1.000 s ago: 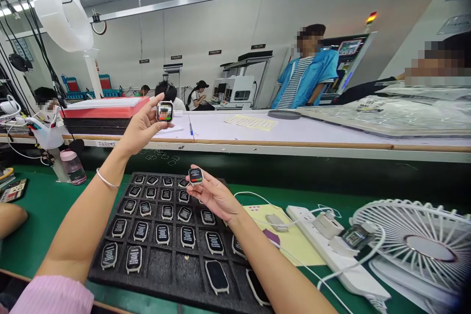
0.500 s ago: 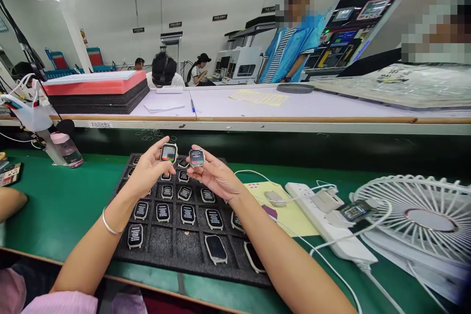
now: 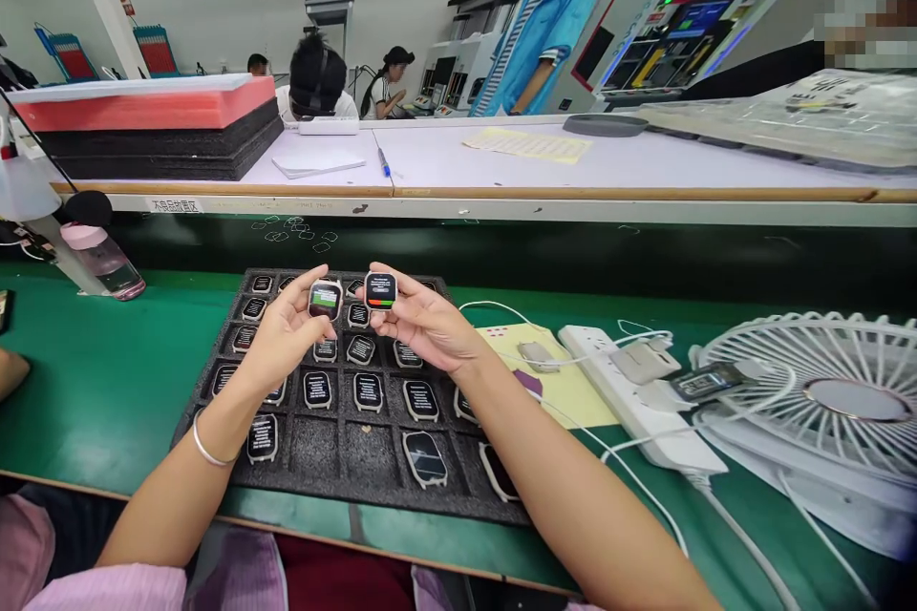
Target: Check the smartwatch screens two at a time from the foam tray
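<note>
Above the far part of a black foam tray [image 3: 315, 458], my left hand [image 3: 290, 329] grips a smartwatch case [image 3: 325, 300] by its edges, screen toward me. My right hand [image 3: 422, 320] holds a second smartwatch case [image 3: 380, 291] beside it, a small gap apart. Both screens are lit: the left one has a green band, the right one white text over a green and red strip. Neither case has a strap. Below them, several more watch cases lie in the tray's square pockets, most with white text on black. One watch [image 3: 424, 458] near the front has a dark screen.
On the right are a white power strip [image 3: 645, 401] with cables, a yellow sheet [image 3: 573, 406] and a white fan [image 3: 845, 401]. A pink-capped bottle [image 3: 104, 260] stands left. Behind runs a raised shelf [image 3: 430, 153] with foam sheets [image 3: 158, 124]. Several people are beyond.
The view has tilted down and shifted slightly. Both hands still hold their watch cases close together. The right watch has turned more squarely toward me, and both screens show different content.
</note>
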